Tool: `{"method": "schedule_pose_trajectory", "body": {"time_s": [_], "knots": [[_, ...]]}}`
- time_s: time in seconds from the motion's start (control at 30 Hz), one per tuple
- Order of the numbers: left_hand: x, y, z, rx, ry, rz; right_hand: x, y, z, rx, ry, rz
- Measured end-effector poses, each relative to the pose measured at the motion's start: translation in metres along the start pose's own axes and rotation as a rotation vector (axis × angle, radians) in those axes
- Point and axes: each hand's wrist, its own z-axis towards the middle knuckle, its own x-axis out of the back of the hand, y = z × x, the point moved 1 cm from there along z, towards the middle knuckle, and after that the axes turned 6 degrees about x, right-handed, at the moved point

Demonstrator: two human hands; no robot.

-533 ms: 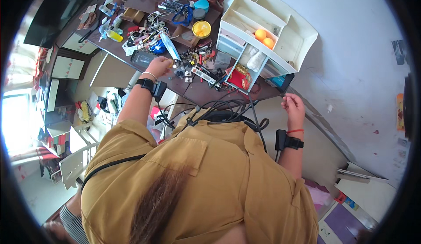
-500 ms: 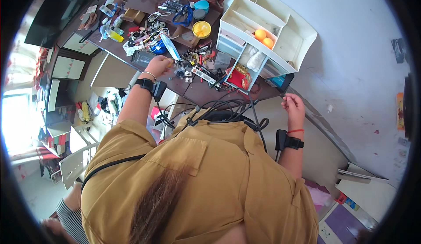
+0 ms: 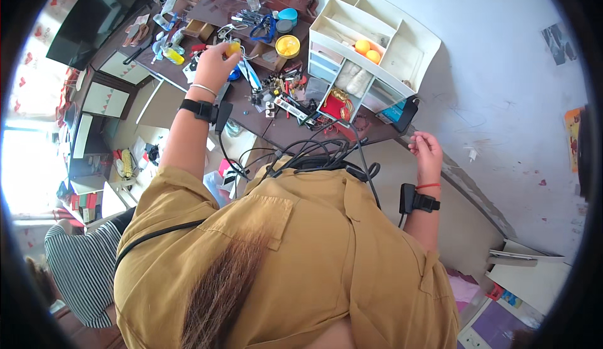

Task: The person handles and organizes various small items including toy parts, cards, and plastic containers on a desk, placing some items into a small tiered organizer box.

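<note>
My left hand [image 3: 215, 66] is raised over the cluttered dark desk, its fingers closed on a small yellow object [image 3: 233, 48] whose kind I cannot make out. A round yellow tub [image 3: 288, 46] stands just right of it. Under and beside the hand lie a blue-and-white strip [image 3: 249, 74] and many small odds and ends. My right hand [image 3: 427, 152] hangs beyond the desk's right edge, fingers curled in loosely, with nothing visible in them. Nearest to it is a dark phone-like slab [image 3: 407, 113] at the desk's corner.
A white drawer organizer [image 3: 411, 60] holds orange balls [image 3: 362, 47] on top; an open drawer below has a red pouch [image 3: 336, 105] and white bundles. Black cables [image 3: 314, 151] loop before my chest. Someone in a striped garment [image 3: 81, 267] is at lower left. A wall rises at right.
My left hand has moved farther away and slightly left, off the desk's small items, with the yellow object now showing in it. My right hand stays nearly still. The striped garment shows more.
</note>
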Motion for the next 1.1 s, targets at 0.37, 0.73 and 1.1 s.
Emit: {"method": "schedule_pose_trajectory", "body": {"time_s": [0.37, 0.73, 1.1], "knots": [[0.049, 0.042, 0.016, -0.156, 0.201, 0.107, 0.011, -0.003, -0.004, 0.036, -0.017, 0.025], [0.059, 0.063, 0.013, -0.240, 0.301, 0.049, 0.010, -0.014, -0.004, 0.062, -0.009, -0.003], [0.083, 0.090, 0.018, -0.179, 0.324, -0.035, 0.008, -0.017, 0.003, 0.092, -0.043, -0.011]]}}
